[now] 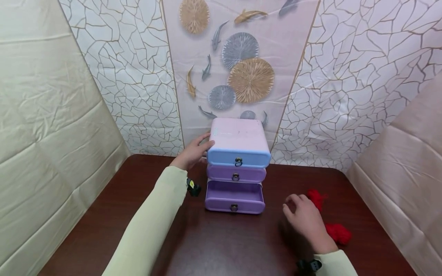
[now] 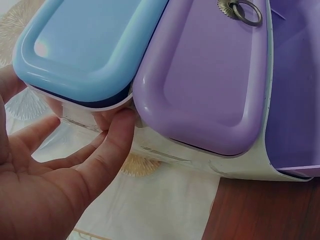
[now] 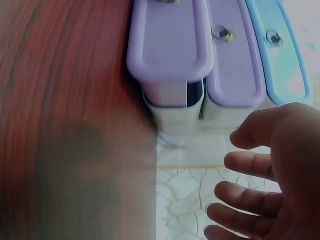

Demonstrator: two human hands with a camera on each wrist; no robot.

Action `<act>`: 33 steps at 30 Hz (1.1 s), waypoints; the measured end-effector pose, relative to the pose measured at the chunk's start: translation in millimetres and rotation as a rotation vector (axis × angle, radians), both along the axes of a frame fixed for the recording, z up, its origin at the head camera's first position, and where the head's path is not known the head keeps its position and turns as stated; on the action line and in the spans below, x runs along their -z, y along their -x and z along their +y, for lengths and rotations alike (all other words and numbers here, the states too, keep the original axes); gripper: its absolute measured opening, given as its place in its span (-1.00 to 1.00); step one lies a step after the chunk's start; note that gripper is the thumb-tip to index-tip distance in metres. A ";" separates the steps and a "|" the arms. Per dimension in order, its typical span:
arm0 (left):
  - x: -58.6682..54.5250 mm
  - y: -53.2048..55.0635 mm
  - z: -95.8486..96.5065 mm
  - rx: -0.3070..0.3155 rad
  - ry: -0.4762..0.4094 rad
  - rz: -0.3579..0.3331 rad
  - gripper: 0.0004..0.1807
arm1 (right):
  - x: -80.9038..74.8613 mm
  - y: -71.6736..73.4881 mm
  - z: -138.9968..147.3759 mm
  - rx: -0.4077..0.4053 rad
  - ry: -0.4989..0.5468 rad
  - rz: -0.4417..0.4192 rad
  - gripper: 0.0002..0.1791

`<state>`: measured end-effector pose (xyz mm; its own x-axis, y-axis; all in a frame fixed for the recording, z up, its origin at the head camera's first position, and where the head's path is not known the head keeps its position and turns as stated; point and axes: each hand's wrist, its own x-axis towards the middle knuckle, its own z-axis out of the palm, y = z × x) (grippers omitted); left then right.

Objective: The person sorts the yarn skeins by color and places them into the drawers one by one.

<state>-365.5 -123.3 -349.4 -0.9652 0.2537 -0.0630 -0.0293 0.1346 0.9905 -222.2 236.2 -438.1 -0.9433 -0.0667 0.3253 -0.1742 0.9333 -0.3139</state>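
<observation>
A small three-drawer cabinet [image 1: 239,132] with a pink top stands on the table. Its top drawer [image 1: 224,158] has a light blue front and is closed, as is the purple middle drawer [image 1: 221,173]. The purple bottom drawer [image 1: 221,204] is pulled out, and no contents show in the visible part. My left hand [image 1: 194,150] touches the cabinet's left side near the top, fingertips [image 2: 122,122] against its wall. To the right of the cabinet, my right hand [image 1: 305,218] hovers over the table with loosely bent fingers, holding nothing.
Two red yarn-like bundles [image 1: 340,234] lie on the dark wooden table [image 1: 145,203], beside and partly behind my right hand. Patterned cloth [image 1: 138,76] hangs behind the cabinet, and pale padded panels [image 1: 411,153] flank the table.
</observation>
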 end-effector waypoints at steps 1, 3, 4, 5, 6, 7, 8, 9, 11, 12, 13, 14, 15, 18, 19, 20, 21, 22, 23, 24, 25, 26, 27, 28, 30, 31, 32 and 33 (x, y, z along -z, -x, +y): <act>-0.4 0.1 -0.1 0.000 0.003 0.002 -0.32 | -0.3 0.8 3.6 0.004 -0.004 -0.009 -0.77; -0.8 0.6 -0.2 -0.003 0.001 0.001 -0.32 | -0.7 1.7 10.7 0.013 -0.009 -0.035 -0.74; -0.7 0.9 -0.2 -0.002 0.002 0.001 -0.32 | -0.9 1.9 14.4 0.015 -0.011 -0.049 -0.73; -0.4 1.1 -0.2 -0.004 0.003 0.000 -0.32 | -1.1 1.9 18.0 0.020 -0.015 -0.064 -0.71; 0.1 1.5 -0.2 -0.004 0.005 -0.001 -0.32 | -1.5 1.5 21.6 0.021 -0.021 -0.079 -0.70; 0.8 1.9 -0.4 -0.004 0.005 -0.002 -0.31 | -1.8 1.4 25.4 0.025 -0.028 -0.094 -0.70; 1.5 2.4 -0.4 -0.005 0.003 -0.006 -0.31 | -2.3 0.9 29.0 0.027 -0.036 -0.109 -0.69; 2.2 2.7 -0.6 -0.005 0.000 -0.009 -0.31 | -3.2 0.6 32.8 0.031 -0.044 -0.124 -0.69; 3.1 3.2 -0.9 -0.004 -0.003 -0.011 -0.32 | -5.1 0.4 40.0 0.040 -0.064 -0.147 -0.69; 3.3 3.3 -0.9 -0.002 -0.003 -0.009 -0.32 | -6.2 0.5 43.7 0.046 -0.071 -0.157 -0.69; 3.0 3.2 -0.9 0.000 -0.003 -0.007 -0.32 | -7.0 0.6 47.3 0.053 -0.077 -0.167 -0.69; 3.2 3.1 -0.8 0.001 -0.001 -0.005 -0.32 | -7.5 0.6 51.0 0.063 -0.082 -0.180 -0.68; 3.1 2.9 -0.8 0.001 0.002 -0.003 -0.33 | -8.0 0.9 54.8 0.073 -0.088 -0.192 -0.66; 2.5 2.8 -0.4 0.000 0.010 0.002 -0.32 | -8.2 1.5 65.5 0.104 -0.100 -0.222 -0.57; 2.3 2.9 -0.3 0.000 0.011 0.003 -0.32 | -7.9 1.8 68.9 0.111 -0.106 -0.230 -0.54; 2.3 3.1 -0.4 0.001 0.011 0.003 -0.32 | -7.7 2.1 72.0 0.116 -0.112 -0.239 -0.50; 2.3 3.2 -0.6 0.002 0.011 0.004 -0.32 | -7.1 2.4 75.1 0.118 -0.118 -0.245 -0.48; 2.4 3.4 -0.6 0.003 0.011 0.003 -0.32 | -6.5 2.7 77.9 0.119 -0.120 -0.252 -0.47; 2.3 3.4 -0.9 0.004 0.011 0.002 -0.32 | -5.9 2.8 80.4 0.118 -0.123 -0.258 -0.46; 2.2 3.3 -1.0 0.004 0.011 0.000 -0.32 | -5.4 2.9 82.8 0.114 -0.125 -0.262 -0.45; 2.2 3.2 -1.2 0.004 0.012 -0.004 -0.32 | -4.4 2.8 85.3 0.108 -0.126 -0.267 -0.44; 2.1 3.1 -1.4 0.004 0.012 -0.007 -0.32 | -3.9 2.9 87.4 0.104 -0.124 -0.273 -0.44; 2.0 2.9 -1.6 0.003 0.012 -0.011 -0.32 | -3.4 2.8 89.3 0.103 -0.123 -0.280 -0.43; 1.7 2.7 -1.5 0.002 0.010 -0.015 -0.32 | -3.0 2.7 90.9 0.102 -0.122 -0.286 -0.41; 1.8 2.3 -1.4 0.001 0.009 -0.019 -0.32 | -2.8 2.2 93.7 0.108 -0.122 -0.312 -0.36; 1.8 2.2 -1.3 0.001 0.009 -0.019 -0.32 | -2.6 2.0 94.9 0.113 -0.118 -0.330 -0.33; 1.7 2.1 -1.2 0.001 0.009 -0.019 -0.32 | -3.0 2.0 95.7 0.120 -0.118 -0.346 -0.31; 1.7 2.0 -1.0 0.000 0.009 -0.019 -0.32 | -2.5 1.9 97.0 0.124 -0.121 -0.366 -0.28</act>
<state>-367.6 -124.3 -351.1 -0.9638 0.2534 -0.0832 -0.0476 0.1438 0.9885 -224.1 333.2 -435.6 -0.9986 0.0378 -0.0367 0.0451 0.9742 -0.2213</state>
